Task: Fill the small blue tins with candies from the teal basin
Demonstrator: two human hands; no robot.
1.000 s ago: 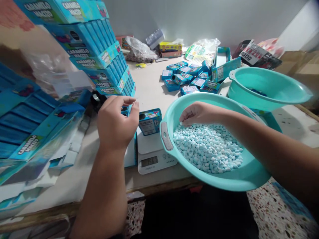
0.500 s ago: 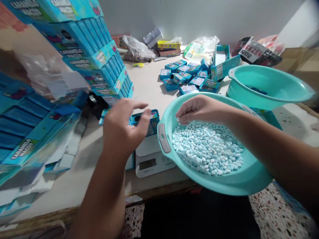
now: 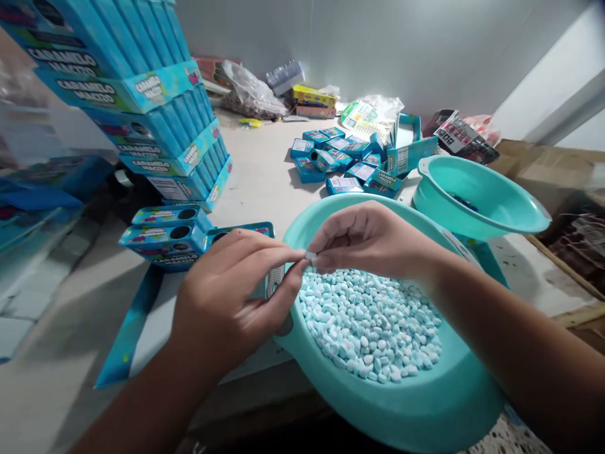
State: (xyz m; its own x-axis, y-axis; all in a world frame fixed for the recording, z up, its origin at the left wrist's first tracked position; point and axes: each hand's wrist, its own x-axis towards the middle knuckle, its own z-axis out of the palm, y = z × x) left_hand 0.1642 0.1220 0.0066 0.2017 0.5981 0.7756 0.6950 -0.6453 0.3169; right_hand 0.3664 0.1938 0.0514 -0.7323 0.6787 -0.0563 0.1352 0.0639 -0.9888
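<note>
My left hand (image 3: 231, 290) is closed in a pinch, thumb and index fingertips meeting at a small pale candy (image 3: 310, 255). From the other side, my right hand (image 3: 362, 243) grips the same candy between thumb and curled fingers. Both hands meet over the left rim of a turquoise basin (image 3: 392, 419). Inside it lies a heap of pale blue and white candies (image 3: 373, 321). Behind my left hand a blue box (image 3: 262, 230) is partly hidden. To its left, several small blue boxes with round dark holes (image 3: 165, 236) stand in an open blue tray (image 3: 123, 334).
A tall stack of blue display boxes (image 3: 146, 94) rises at the left. Small blue cartons (image 3: 345, 157) lie in a pile at the back. A second turquoise basin (image 3: 477, 195) stands at the right, near a cardboard box (image 3: 543, 164). Plastic bags (image 3: 253, 91) rest by the wall.
My left hand has moved right and closed from open fingers into a pinch at the candy in my right hand. The view has shifted, and the scale is now hidden.
</note>
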